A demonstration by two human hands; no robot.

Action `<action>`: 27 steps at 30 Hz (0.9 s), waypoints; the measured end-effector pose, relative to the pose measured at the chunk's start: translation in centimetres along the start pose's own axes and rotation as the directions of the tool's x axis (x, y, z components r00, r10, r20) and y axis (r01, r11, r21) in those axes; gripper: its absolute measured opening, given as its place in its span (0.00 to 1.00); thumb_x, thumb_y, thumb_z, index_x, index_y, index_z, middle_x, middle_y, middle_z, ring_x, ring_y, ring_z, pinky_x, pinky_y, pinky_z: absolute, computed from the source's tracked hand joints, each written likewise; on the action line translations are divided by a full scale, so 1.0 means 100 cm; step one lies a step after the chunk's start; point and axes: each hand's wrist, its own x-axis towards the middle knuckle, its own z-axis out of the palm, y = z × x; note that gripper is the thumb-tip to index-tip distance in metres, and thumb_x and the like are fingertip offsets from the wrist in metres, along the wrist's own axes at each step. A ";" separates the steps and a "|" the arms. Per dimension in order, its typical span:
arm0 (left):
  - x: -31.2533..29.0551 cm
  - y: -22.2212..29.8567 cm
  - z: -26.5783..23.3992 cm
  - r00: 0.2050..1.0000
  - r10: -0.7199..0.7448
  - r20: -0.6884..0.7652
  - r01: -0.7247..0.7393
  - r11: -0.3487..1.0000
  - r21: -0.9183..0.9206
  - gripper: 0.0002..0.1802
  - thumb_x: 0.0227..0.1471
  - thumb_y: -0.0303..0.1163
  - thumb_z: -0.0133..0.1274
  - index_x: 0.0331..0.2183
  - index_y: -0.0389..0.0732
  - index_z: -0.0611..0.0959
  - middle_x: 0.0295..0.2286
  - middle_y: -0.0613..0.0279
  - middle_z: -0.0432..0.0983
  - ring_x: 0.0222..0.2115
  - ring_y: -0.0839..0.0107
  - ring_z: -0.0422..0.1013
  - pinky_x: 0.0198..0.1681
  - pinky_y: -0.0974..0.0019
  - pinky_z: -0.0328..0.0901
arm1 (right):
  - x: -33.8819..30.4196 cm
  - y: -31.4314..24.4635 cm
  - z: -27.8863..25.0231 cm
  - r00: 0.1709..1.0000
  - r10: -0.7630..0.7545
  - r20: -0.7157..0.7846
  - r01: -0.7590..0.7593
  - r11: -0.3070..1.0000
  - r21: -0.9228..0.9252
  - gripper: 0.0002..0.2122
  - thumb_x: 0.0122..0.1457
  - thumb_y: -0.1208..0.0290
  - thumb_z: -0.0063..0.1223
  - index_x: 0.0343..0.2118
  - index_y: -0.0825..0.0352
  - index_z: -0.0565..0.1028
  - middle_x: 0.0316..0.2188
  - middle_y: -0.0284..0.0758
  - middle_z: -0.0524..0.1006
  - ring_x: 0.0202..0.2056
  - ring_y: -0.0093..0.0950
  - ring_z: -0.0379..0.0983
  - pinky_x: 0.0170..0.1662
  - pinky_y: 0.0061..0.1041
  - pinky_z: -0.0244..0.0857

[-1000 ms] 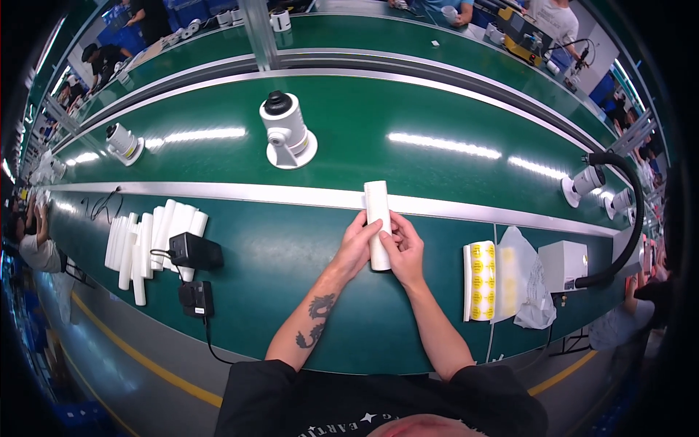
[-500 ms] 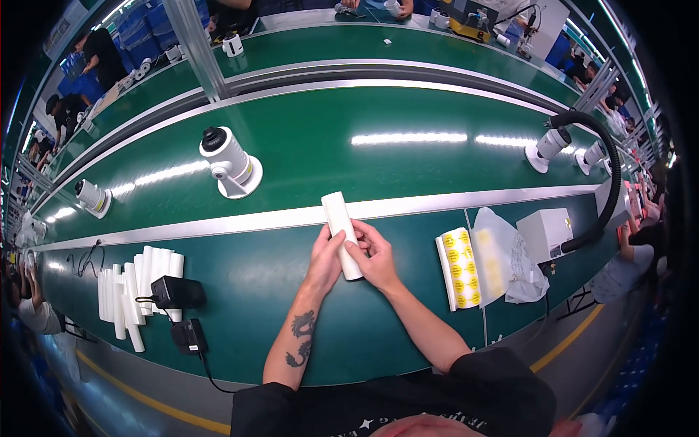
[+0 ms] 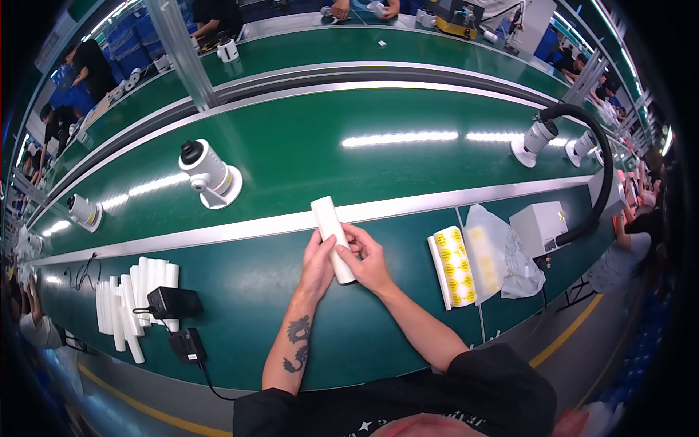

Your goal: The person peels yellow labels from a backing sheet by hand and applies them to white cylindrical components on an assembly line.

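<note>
Both my hands hold a slim white roll [image 3: 334, 244] over the near worktop, its far end tilted slightly left. My left hand [image 3: 317, 264] wraps the roll's left side, thumb lying along it. On the other side my right hand [image 3: 365, 258] closes around it, thumb on top and fingers partly hidden behind. The roll's surface looks plain, and its far end reaches over the metal rail [image 3: 408, 209]. Right of my hands lies a partly unrolled sheet of round yellow labels [image 3: 456, 268]. Several similar white rolls [image 3: 129, 302] are piled at the left.
Two black power adapters [image 3: 175, 302] with cords sit by the piled rolls. White camera-like devices [image 3: 209, 176] stand on the green conveyor [image 3: 306, 160] beyond the rail. At right are crumpled translucent plastic [image 3: 515, 262], a white box [image 3: 537, 229] and a black flexible hose [image 3: 609, 175].
The view has shifted slightly, so the surroundings sit a little differently in the picture. Both hands keep the same hold on the white roll.
</note>
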 end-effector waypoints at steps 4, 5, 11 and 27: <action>0.000 0.002 0.002 1.000 0.026 0.006 -0.026 1.000 0.010 0.19 0.57 0.30 0.43 0.49 0.34 0.63 0.37 0.49 0.72 0.36 0.61 0.72 0.42 0.60 0.70 | 0.003 0.009 0.004 0.997 -0.072 -0.042 0.073 0.997 0.024 0.20 0.53 0.77 0.54 0.50 0.71 0.68 0.34 0.32 0.74 0.31 0.15 0.69 0.34 0.16 0.66; -0.002 0.003 0.003 0.999 0.032 -0.010 -0.032 0.999 0.013 0.19 0.57 0.30 0.43 0.49 0.34 0.63 0.37 0.49 0.71 0.36 0.61 0.72 0.42 0.60 0.70 | 0.002 0.009 0.005 0.997 -0.067 -0.047 0.068 0.997 0.024 0.20 0.53 0.77 0.54 0.50 0.71 0.68 0.34 0.32 0.74 0.31 0.15 0.68 0.34 0.15 0.65; 0.000 0.001 0.004 1.000 0.028 -0.004 -0.028 0.999 0.033 0.19 0.58 0.31 0.42 0.49 0.34 0.63 0.38 0.50 0.71 0.36 0.61 0.72 0.41 0.59 0.69 | 0.001 0.007 0.001 0.995 -0.073 -0.061 0.073 0.997 -0.002 0.19 0.53 0.77 0.55 0.49 0.71 0.69 0.33 0.31 0.74 0.31 0.14 0.68 0.34 0.15 0.65; -0.001 0.003 0.003 0.999 0.033 -0.001 -0.033 0.999 0.037 0.19 0.58 0.31 0.41 0.49 0.33 0.63 0.37 0.50 0.71 0.35 0.61 0.72 0.40 0.59 0.69 | 0.001 0.009 0.000 0.999 -0.052 -0.006 0.052 0.998 -0.040 0.21 0.55 0.79 0.53 0.52 0.72 0.66 0.37 0.34 0.73 0.35 0.16 0.70 0.38 0.16 0.66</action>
